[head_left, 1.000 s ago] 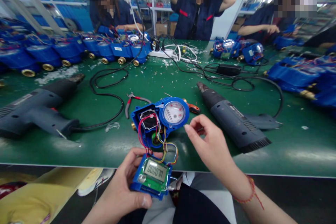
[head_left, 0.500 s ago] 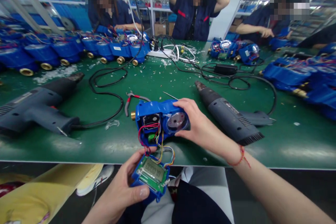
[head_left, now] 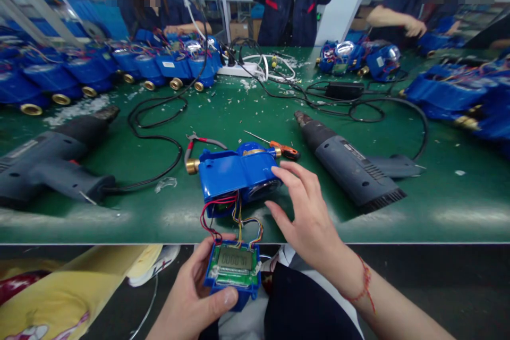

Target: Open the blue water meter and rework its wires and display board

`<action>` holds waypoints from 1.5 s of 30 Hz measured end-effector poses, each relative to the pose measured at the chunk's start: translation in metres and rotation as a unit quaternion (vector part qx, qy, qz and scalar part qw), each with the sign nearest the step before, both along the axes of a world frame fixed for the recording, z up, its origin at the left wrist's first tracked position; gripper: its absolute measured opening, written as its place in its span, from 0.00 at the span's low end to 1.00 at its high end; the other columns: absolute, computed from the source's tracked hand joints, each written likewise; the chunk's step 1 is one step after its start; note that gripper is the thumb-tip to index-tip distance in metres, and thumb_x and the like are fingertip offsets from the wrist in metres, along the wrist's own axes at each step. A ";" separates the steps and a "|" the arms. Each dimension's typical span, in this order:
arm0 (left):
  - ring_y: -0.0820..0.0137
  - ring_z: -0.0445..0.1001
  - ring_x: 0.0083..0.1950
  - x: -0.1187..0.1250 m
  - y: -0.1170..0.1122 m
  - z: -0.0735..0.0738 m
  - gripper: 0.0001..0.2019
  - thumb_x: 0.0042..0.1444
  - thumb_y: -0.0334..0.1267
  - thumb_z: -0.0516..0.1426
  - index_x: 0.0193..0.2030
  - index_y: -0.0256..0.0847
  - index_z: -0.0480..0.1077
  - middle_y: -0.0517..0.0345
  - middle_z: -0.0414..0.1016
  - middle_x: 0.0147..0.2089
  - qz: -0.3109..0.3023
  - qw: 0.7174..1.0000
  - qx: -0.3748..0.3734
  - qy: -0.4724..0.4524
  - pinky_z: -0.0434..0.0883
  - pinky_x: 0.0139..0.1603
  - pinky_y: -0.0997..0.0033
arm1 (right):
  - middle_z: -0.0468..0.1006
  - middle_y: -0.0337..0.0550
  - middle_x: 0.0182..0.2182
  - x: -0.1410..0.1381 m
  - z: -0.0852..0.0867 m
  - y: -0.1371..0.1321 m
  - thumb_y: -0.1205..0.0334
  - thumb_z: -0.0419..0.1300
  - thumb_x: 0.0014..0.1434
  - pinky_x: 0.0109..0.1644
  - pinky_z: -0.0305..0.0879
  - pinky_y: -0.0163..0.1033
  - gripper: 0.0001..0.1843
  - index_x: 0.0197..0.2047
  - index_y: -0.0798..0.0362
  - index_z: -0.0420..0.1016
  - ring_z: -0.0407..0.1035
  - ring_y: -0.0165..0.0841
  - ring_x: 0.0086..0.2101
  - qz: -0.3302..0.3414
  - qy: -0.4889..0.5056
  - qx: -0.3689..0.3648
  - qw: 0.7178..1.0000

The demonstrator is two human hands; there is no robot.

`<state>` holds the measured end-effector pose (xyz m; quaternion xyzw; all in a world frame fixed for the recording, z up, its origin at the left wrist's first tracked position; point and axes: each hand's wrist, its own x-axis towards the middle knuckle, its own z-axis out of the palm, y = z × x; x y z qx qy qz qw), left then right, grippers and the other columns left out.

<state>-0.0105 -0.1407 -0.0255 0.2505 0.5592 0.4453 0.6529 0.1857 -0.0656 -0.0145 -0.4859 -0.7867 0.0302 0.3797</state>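
My left hand [head_left: 203, 287] grips a blue display module [head_left: 235, 265] in front of the table edge; its LCD and green circuit board face up. Red, yellow and other thin wires run from it to a blue water meter body [head_left: 231, 172] with brass pipe ends. The body lies tipped on the table, a flat blue side turned up and its round clear window turned towards me, partly hidden. Beside its right end is my right hand [head_left: 300, 210], thumb and fingers apart; whether a fingertip touches the housing I cannot tell.
Heat guns lie left [head_left: 59, 159] and right [head_left: 350, 164]. Behind the meter are grip-handled pliers [head_left: 190, 147] and an orange-handled screwdriver [head_left: 285, 150]. Blue meters [head_left: 48, 79] line the back left, more stand right [head_left: 442, 90]. Cables, a power strip [head_left: 239, 69] and co-workers are beyond.
The meter body has been tipped from open side up, so its blue side now faces up. My right hand has loosened from its right end. The screwdriver handle has come into view.
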 end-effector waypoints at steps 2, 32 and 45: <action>0.52 0.81 0.45 0.001 -0.001 -0.001 0.39 0.26 0.47 0.75 0.49 0.40 0.73 0.49 0.82 0.44 0.006 1.000 -0.001 -0.006 0.77 0.41 0.66 | 0.75 0.51 0.45 -0.004 0.004 -0.009 0.68 0.54 0.65 0.52 0.67 0.45 0.12 0.51 0.56 0.71 0.68 0.38 0.47 0.018 0.071 -0.057 0.996; 0.53 0.80 0.45 -0.005 -0.009 -0.009 0.35 0.26 0.47 0.75 0.45 0.42 0.73 0.51 0.81 0.44 -0.013 0.999 0.036 0.011 0.77 0.43 0.64 | 0.75 0.42 0.33 -0.033 -0.003 -0.024 0.67 0.52 0.65 0.33 0.57 0.39 0.14 0.46 0.49 0.78 0.70 0.36 0.33 0.018 -0.139 -0.247 0.959; 0.53 0.80 0.48 -0.006 -0.008 -0.014 0.34 0.28 0.45 0.74 0.46 0.42 0.73 0.51 0.81 0.46 -0.013 0.999 0.041 0.018 0.77 0.44 0.65 | 0.76 0.41 0.27 -0.021 -0.019 -0.049 0.66 0.54 0.64 0.31 0.59 0.39 0.17 0.53 0.54 0.76 0.72 0.35 0.27 -0.106 -0.154 -0.117 0.975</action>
